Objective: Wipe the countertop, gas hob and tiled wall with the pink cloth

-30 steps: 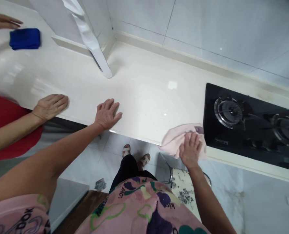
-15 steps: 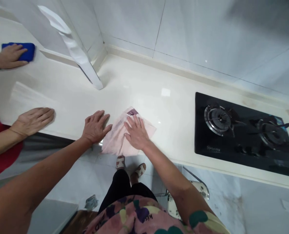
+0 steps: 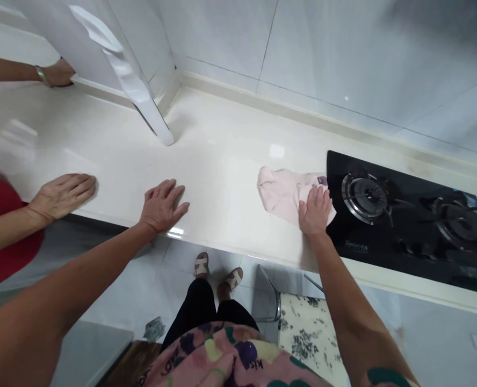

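A pale pink cloth [image 3: 281, 191] lies spread on the white countertop [image 3: 222, 161], its right end touching the edge of the black gas stove [image 3: 343, 231]. My right hand [image 3: 316, 210] presses flat on the cloth's right part, fingers stretched out, close to the stove's left side. A dark label shows on the cloth just beyond my fingertips. My left hand [image 3: 164, 205] rests flat on the bare countertop near its front edge, fingers spread and holding nothing.
At the left, another person's hand [image 3: 63, 196] lies on the counter; their other hand [image 3: 59, 72] is partly hidden behind a white panel [image 3: 142, 97]. A chair with a flowered seat [image 3: 306, 328] stands below the counter. A tiled wall [image 3: 323, 64] runs behind.
My right hand has slid the cloth rightward from near my left hand to the stove's edge. My left hand stays put. The other person's far hand has moved right, behind the panel.
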The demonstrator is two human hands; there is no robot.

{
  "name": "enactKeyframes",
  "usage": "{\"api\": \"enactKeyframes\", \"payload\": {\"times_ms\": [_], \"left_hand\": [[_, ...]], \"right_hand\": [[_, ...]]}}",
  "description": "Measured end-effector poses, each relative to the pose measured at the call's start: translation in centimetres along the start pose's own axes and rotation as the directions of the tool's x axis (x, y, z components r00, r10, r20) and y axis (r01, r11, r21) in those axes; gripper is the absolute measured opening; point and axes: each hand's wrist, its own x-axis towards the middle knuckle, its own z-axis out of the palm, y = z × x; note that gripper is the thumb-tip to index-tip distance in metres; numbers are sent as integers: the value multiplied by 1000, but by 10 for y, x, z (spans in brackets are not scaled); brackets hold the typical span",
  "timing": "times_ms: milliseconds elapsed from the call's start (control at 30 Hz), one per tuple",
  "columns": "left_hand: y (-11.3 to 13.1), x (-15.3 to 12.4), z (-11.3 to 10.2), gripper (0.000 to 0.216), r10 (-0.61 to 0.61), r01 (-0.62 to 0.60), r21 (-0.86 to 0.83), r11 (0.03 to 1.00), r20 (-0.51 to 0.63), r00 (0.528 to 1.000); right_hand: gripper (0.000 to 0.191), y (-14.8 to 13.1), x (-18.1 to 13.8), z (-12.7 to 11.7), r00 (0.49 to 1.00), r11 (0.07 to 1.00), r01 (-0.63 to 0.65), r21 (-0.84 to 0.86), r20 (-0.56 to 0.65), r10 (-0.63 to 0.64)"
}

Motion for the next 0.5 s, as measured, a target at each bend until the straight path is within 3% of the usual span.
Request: {"api": "enactKeyframes", "payload": {"times_ms": [133,267,400,500], "left_hand": [[1,0,0,61,4,-4,11,1000,1,1000],[2,1,0,61,7,-7,16,1000,9,1000],[4,0,-2,61,4,-4,10,1000,26,1000],[6,0,-4,62,8,-9,22,1000,38,999]], "right_hand": [[71,-15,-81,-18,998,998,66,18,4,-66],[75,-32,-144,-31,1000,1000,16,5,17,-17],[80,-66,-180,-36,990,990,-139,-8,16,139],[88,-111,-185,-35,985,985,-157,78,84,150]]}}
